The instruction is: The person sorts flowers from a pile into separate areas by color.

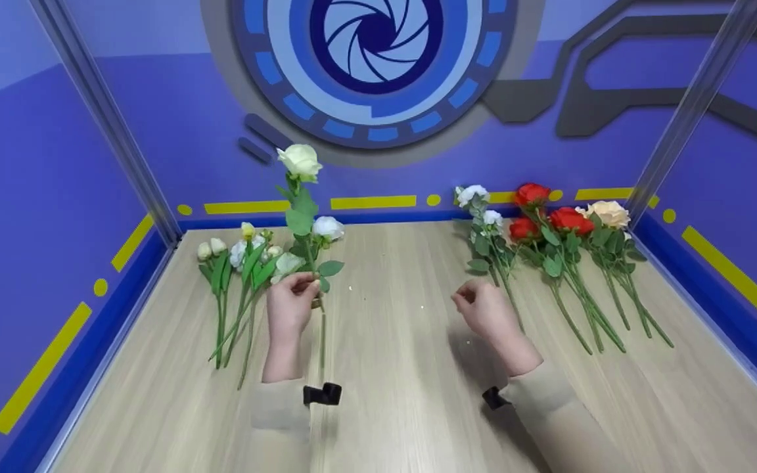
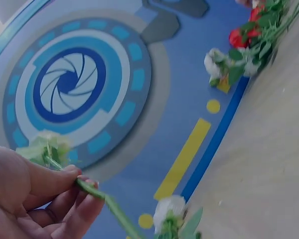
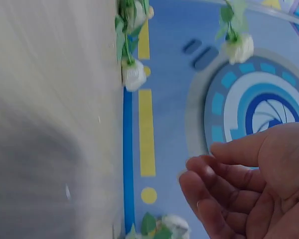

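My left hand pinches the green stem of a cream-white rose between thumb and fingers. The rose stands upright above the table, its bloom up against the back wall. In the left wrist view the stem runs out past the fingertips, and the bloom is partly hidden behind the thumb. Over the right half of the table hovers my right hand, its fingers loosely bent with nothing between them. Nearest to it lies a spray of small white flowers, just behind the fingers.
On the left lie white and yellow tulip-like stems and another white rose. Several red roses and a peach rose lie at the right. Blue printed walls bound the wooden table behind and at both sides.
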Tool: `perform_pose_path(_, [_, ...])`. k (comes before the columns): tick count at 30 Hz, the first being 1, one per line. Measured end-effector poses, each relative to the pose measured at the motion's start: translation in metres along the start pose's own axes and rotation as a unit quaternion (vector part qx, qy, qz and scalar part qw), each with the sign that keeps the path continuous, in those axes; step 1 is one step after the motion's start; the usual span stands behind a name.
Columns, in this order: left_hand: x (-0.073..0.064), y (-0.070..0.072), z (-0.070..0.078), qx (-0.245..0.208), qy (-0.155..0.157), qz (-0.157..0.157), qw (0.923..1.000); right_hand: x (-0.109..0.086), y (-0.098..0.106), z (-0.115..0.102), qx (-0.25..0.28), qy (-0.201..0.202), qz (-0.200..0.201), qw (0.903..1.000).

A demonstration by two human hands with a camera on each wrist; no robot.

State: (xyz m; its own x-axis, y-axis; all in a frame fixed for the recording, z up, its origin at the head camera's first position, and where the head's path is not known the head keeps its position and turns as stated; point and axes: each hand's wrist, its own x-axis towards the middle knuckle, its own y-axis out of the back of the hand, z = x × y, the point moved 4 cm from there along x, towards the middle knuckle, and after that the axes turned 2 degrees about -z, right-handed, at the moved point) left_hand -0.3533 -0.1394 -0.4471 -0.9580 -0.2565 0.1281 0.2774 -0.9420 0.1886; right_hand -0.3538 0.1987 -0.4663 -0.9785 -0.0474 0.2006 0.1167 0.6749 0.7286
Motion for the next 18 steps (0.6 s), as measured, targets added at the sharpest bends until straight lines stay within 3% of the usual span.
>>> perform_pose_path(3, [-0.006,-0.017,0.002,-0.069,0.013,-0.044,0.9966,-0.006,-0.017,-0.012,0.061,0.004,-0.039,0.9974])
perform_pose_path(7, [-0.015,-0.041,0.004,-0.107,0.026,-0.096,0.9893,-0.016,-0.039,-0.029,0.128,0.035,-0.094,0.9867])
perform_pose_path(11, [-0.025,-0.066,0.007,-0.120,0.033,-0.149,0.9810,-0.024,-0.056,-0.041,0.193,0.064,-0.136,0.9696])
perform_pose_path(14, [-0.033,-0.083,0.008,-0.117,0.028,-0.179,0.9764,-0.028,-0.065,-0.045,0.231,0.057,-0.157,0.9584])
perform_pose_path(18, [-0.039,-0.098,0.008,-0.119,0.017,-0.196,0.9733,-0.031,-0.069,-0.048,0.270,0.036,-0.167,0.9474])
